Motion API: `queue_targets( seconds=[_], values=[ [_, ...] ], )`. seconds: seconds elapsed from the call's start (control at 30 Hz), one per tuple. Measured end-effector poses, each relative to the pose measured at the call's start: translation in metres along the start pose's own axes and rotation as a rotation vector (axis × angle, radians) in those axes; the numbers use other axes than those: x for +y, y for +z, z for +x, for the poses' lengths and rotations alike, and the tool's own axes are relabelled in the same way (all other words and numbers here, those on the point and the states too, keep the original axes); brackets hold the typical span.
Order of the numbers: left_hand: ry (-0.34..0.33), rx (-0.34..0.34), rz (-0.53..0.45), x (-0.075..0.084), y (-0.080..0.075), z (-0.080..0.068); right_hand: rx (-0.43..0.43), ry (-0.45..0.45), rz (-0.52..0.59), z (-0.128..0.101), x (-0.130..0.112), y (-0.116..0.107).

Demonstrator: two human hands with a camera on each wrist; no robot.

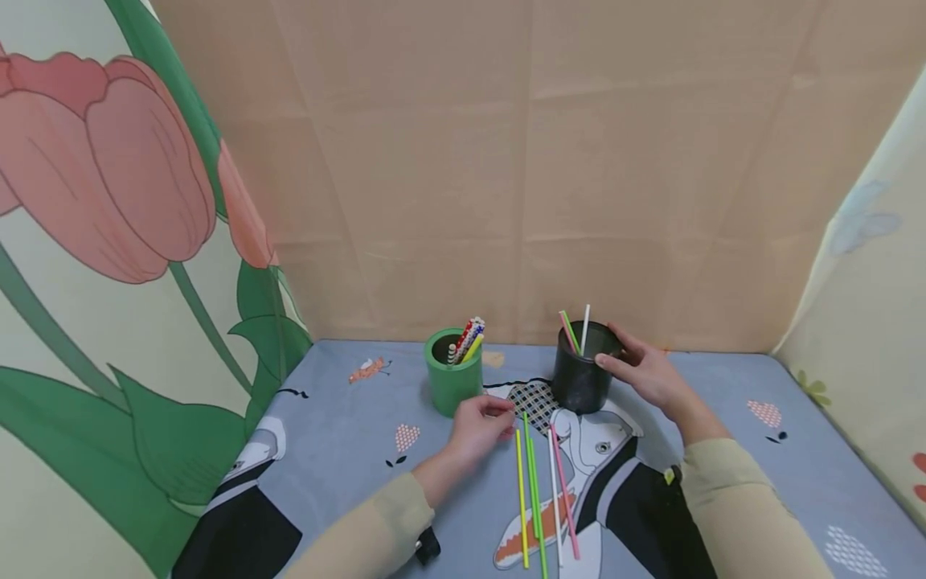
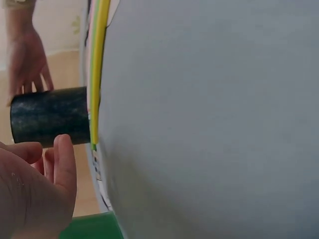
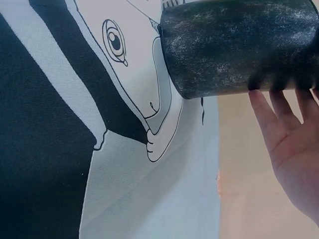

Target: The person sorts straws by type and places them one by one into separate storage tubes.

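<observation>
My right hand (image 1: 647, 378) rests against the right side of a black cup (image 1: 579, 382), thumb near the rim and fingers reaching behind. In the right wrist view its fairly straight fingertips touch the cup's wall. Thin pink, green and white sticks (image 1: 586, 326) lean in that cup. My left hand (image 1: 481, 426) hovers between the cups near the far ends of the loose sticks, its fingers loosely bent and holding nothing. Those loose sticks lie lengthwise on the cloth: a yellow stick (image 1: 522, 507), green sticks (image 1: 535, 490), a white stick (image 1: 557, 498) and a pink stick (image 1: 566, 498).
A green cup (image 1: 454, 386) with patterned sticks and a yellow one stands left of the black cup. A blue-grey cloth (image 1: 347, 458) printed with animals and hearts covers the table. Behind it hangs a tan sheet (image 1: 506, 201), with a tulip-printed curtain (image 1: 108, 201) on the left.
</observation>
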State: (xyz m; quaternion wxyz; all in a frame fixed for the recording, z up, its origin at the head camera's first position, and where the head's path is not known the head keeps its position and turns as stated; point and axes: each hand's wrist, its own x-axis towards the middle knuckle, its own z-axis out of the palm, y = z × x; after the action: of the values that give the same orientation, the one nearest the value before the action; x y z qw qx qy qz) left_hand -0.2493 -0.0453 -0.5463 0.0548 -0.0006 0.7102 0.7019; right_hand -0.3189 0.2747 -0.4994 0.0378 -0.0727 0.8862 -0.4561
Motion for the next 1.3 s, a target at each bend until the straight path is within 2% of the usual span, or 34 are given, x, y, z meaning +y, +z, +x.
queue_targets(
  seconds=[0.17, 0.37, 0.53, 0.73, 0.9, 1.07, 1.3],
  values=[
    [-0.073, -0.035, -0.024, -0.010, -0.007, -0.008, -0.003, 0.004, -0.006, 0.000, -0.001, -0.001],
    [-0.135, -0.059, 0.021, -0.013, -0.010, -0.021, -0.002, 0.010, -0.002, 0.001, -0.001, -0.001],
    [-0.183, -0.069, 0.083, -0.017, -0.012, -0.026, -0.003, 0.008, -0.006, 0.002, 0.000, 0.000],
    [-0.205, -0.089, 0.119, -0.017, -0.012, -0.027, -0.014, 0.019, -0.005, 0.001, 0.000, -0.001],
    [-0.188, -0.104, 0.155, -0.015, -0.009, -0.028, -0.017, 0.024, 0.018, 0.001, -0.001, -0.002],
    [-0.165, -0.094, 0.251, -0.014, -0.003, -0.029, -0.025, 0.027, 0.029, 0.000, -0.003, -0.002],
    [-0.147, -0.058, 0.492, -0.015, 0.005, -0.026, -0.025, 0.025, 0.029, -0.001, -0.004, -0.002]
  ],
)
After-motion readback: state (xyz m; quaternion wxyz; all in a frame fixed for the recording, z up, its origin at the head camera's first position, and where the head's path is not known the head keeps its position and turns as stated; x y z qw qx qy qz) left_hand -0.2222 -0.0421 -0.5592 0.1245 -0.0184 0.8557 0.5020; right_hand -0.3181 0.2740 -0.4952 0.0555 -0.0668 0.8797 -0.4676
